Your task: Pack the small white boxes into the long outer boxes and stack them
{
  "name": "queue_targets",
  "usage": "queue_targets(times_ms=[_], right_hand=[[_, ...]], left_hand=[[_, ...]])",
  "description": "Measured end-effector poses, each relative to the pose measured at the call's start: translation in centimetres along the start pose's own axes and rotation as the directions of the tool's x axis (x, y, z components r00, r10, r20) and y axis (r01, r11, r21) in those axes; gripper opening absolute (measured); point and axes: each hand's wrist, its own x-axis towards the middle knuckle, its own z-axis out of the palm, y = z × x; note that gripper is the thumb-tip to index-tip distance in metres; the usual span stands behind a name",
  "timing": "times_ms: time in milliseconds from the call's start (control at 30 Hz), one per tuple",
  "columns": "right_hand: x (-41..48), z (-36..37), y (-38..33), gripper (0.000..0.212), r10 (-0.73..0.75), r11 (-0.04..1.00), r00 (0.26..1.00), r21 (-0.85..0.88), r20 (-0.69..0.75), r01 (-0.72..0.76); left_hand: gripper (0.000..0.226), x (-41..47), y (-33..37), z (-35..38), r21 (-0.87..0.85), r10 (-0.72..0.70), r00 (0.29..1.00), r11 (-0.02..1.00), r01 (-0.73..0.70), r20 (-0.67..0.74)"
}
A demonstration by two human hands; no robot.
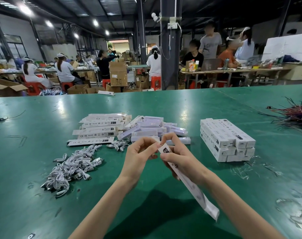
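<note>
A long white outer box [191, 187] slants from the table's middle down toward me. My right hand [179, 157] grips its upper part, fingers curled round it. My left hand [140, 150] pinches the flap at the box's top end. Behind my hands lies a loose heap of small white boxes [153, 130]. To its left, several flat long outer boxes [98, 130] lie fanned out. At the right, a neat stack of packed long boxes [226, 140] stands two layers high.
A tangle of white cables [72, 168] lies at the left front on the green table [43, 204]. A bundle of dark and red wires [295, 116] sits at the right edge. Beyond the table, people work at benches among cardboard cartons.
</note>
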Motion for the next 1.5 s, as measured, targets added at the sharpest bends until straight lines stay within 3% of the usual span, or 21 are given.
queue_targets(times_ms=[133, 200, 300, 433, 567, 767, 967, 1100, 1167, 1267, 1367, 1500], right_hand=[[-0.1, -0.3, -0.1, 0.035, 0.039, 0.996, 0.999, -0.084, 0.005, -0.038], [-0.1, -0.2, 0.1, 0.031, 0.030, 0.994, 1.000, -0.104, 0.007, -0.029], [-0.1, -0.1, 0.1, 0.028, 0.013, 0.990, 1.000, -0.141, 0.000, -0.013], [-0.2, 0.0, -0.1, 0.026, 0.005, 0.987, 1.000, -0.162, -0.010, -0.007], [-0.2, -0.1, -0.2, 0.027, 0.020, 0.989, 1.000, -0.144, -0.010, -0.021], [-0.3, -0.3, -0.2, 0.025, 0.045, 0.990, 0.999, -0.134, 0.016, -0.042], [-0.1, -0.6, 0.1, 0.023, 0.045, 0.982, 0.998, -0.186, 0.040, -0.037], [0.2, -0.7, 0.5, 0.026, 0.038, 0.971, 0.999, -0.237, 0.007, -0.035], [0.3, -0.9, 0.6, 0.028, 0.036, 0.967, 0.999, -0.252, -0.019, -0.040], [0.4, -1.1, 0.7, 0.034, 0.032, 0.975, 0.999, -0.220, -0.035, -0.039], [0.5, -1.0, 0.9, 0.040, 0.034, 0.971, 0.999, -0.235, -0.040, -0.043], [0.6, -1.0, 1.3, 0.045, 0.022, 0.956, 0.999, -0.291, -0.048, -0.035]], left_hand=[[0.046, 0.2, 0.3, 0.1, -0.165, -0.177, 0.983, 0.969, 0.183, 0.053], [0.052, 0.2, 0.5, -0.1, -0.234, -0.292, 0.947, 0.920, 0.316, 0.132], [0.035, 0.3, 0.9, -0.3, -0.233, -0.402, 0.887, 0.862, 0.450, 0.227], [0.018, 0.4, 0.5, -0.2, -0.274, -0.455, 0.872, 0.829, 0.488, 0.178], [0.032, 0.4, 0.3, -0.2, -0.375, -0.517, 0.827, 0.738, 0.561, 0.221], [0.019, 0.2, 0.4, 0.0, -0.486, -0.590, 0.768, 0.610, 0.626, 0.249], [0.017, 0.1, 0.2, 0.1, -0.324, -0.481, 0.862, 0.799, 0.506, 0.161], [0.013, 0.0, -0.1, 0.1, -0.174, -0.323, 0.946, 0.930, 0.323, 0.029], [0.007, -0.2, -0.1, 0.2, -0.150, -0.266, 0.964, 0.953, 0.265, 0.014], [0.022, -0.4, -0.2, 0.5, -0.123, -0.221, 0.975, 0.968, 0.217, -0.019], [0.010, -0.5, -0.4, 0.8, -0.092, -0.188, 0.980, 0.979, 0.181, -0.067], [0.011, -0.4, -0.4, 0.6, -0.075, -0.198, 0.977, 0.978, 0.192, -0.074]])
